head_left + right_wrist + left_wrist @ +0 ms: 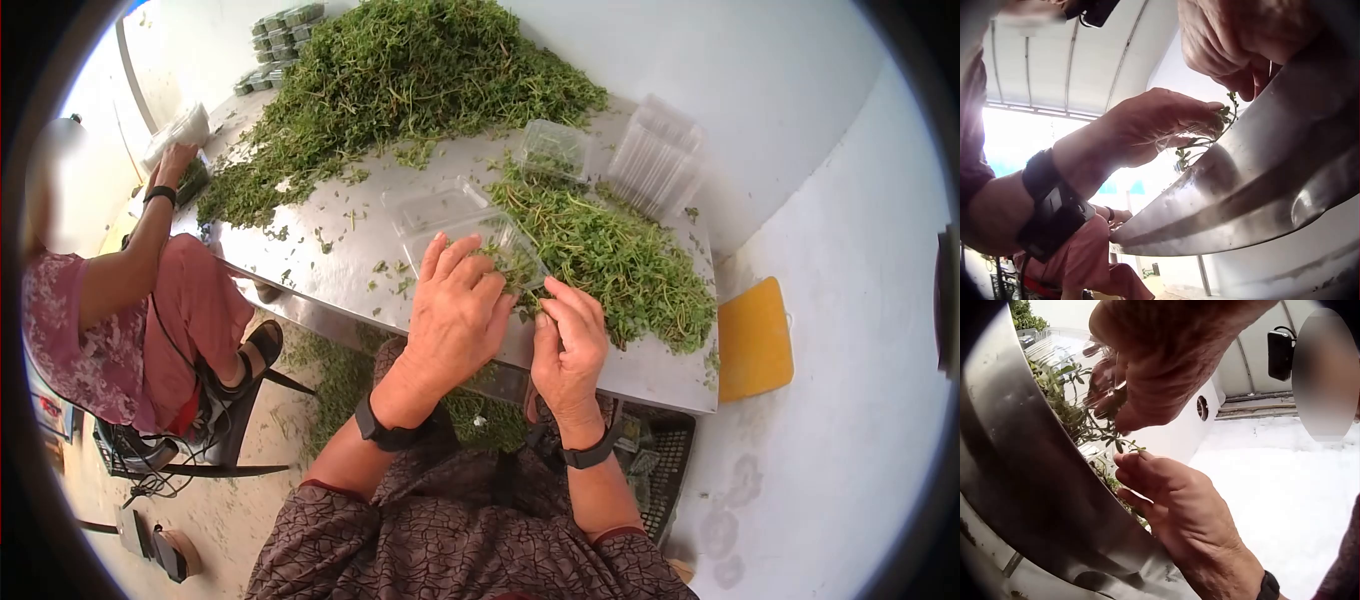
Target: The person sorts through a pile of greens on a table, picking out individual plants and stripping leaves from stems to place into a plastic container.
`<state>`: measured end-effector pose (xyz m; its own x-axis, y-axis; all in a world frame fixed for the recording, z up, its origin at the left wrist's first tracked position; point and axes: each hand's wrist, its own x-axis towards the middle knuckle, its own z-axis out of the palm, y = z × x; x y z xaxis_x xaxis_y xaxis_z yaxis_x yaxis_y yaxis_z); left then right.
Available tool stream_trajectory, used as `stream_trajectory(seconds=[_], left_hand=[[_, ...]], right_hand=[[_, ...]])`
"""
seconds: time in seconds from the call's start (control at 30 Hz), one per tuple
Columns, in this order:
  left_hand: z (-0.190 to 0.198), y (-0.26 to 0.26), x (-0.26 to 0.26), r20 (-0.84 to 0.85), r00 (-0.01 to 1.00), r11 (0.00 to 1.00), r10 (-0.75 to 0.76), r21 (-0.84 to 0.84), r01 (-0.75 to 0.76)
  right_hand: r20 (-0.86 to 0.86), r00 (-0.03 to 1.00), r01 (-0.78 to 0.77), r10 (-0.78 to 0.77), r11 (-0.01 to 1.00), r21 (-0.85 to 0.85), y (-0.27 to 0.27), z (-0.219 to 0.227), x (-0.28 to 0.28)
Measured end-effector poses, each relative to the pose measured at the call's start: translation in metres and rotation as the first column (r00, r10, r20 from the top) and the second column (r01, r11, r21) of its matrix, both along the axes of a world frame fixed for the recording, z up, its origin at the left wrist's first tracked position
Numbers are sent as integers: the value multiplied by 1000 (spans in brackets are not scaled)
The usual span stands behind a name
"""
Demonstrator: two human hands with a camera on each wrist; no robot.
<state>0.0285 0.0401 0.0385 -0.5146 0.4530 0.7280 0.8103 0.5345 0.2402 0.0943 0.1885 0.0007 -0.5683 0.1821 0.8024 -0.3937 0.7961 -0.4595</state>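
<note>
Basically, metal bench [345, 262] takes up most of the head view. Big heap of greens [410, 75] along its back. Person [110, 310] in a pink outfit seated at the far left, hands at a box near the bench edge. Smaller pile of greens [640, 265] at the bench's right end, stack of clear boxes [652, 160] just behind it. Black crate [670, 470] below that end. Clear plastic box [425, 205] sits open near the front edge, left of the smaller pile, some greens in it. Left hand [455, 310] is over the box's near side, fingers bent, greens right by the fingertips; can't tell if it grips them or the plastic. Right hand [570, 350] is just beside it, narrow, thumb and forefinger pinching a thin sprig [1120, 445] at the box's near right corner.
</note>
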Motion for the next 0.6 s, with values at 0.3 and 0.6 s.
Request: stream_trajectory(seconds=[0.3, 0.6], left_hand=[[0, -7, -11, 43, 999, 928, -7, 374, -10], [8, -21, -9, 442, 863, 732, -244, 668, -135]], right_hand=[[-7, 1000, -7, 6, 999, -54, 0, -2, 1], [-29, 999, -43, 38, 981, -191, 6, 5, -3]])
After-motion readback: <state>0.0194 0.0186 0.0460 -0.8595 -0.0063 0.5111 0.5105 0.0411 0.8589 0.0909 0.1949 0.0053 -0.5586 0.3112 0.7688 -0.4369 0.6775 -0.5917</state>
